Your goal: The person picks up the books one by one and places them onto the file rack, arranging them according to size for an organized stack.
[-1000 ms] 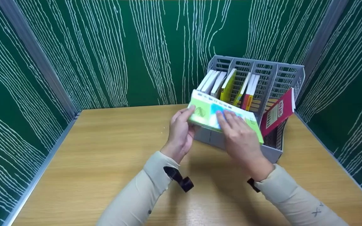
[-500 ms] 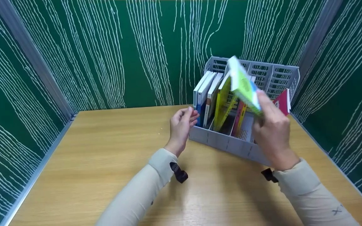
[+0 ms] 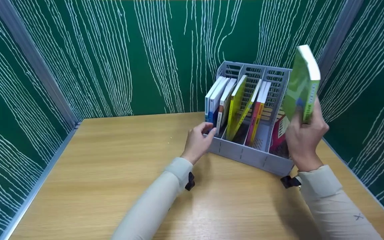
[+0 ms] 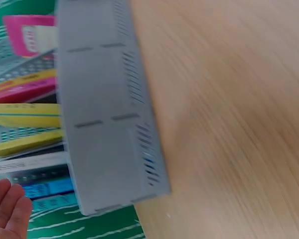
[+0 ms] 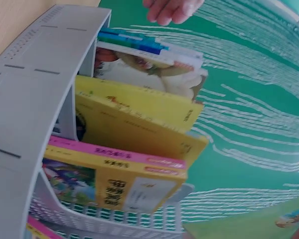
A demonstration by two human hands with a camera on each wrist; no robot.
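Note:
My right hand (image 3: pixel 307 140) grips a green book (image 3: pixel 300 85) by its lower end. The book stands upright above the right side of a grey file organizer (image 3: pixel 242 156), white page edges on top. In the right wrist view only part of the green book (image 5: pixel 244 219) shows at the lower right. My left hand (image 3: pixel 198 140) is at the organizer's left front corner, close to a blue-spined book (image 3: pixel 211 113), with nothing held. Its fingers (image 4: pixel 10 206) look extended in the left wrist view. A red book (image 3: pixel 279 131) leans in the rightmost compartment, partly hidden by the right hand.
Other compartments hold a white book (image 3: pixel 223 106), two yellow books (image 3: pixel 232 108) and a pink-spined book (image 3: pixel 253 116) beside an orange-yellow one (image 5: pixel 114 184). The organizer stands on a wooden table (image 3: pixel 118 173), with green walls (image 3: pixel 158 50) behind and at the sides.
The green book, first held in both hands, has moved right and up in the right hand alone and turned upright. The left hand let go of it. The red book sits lower in its compartment.

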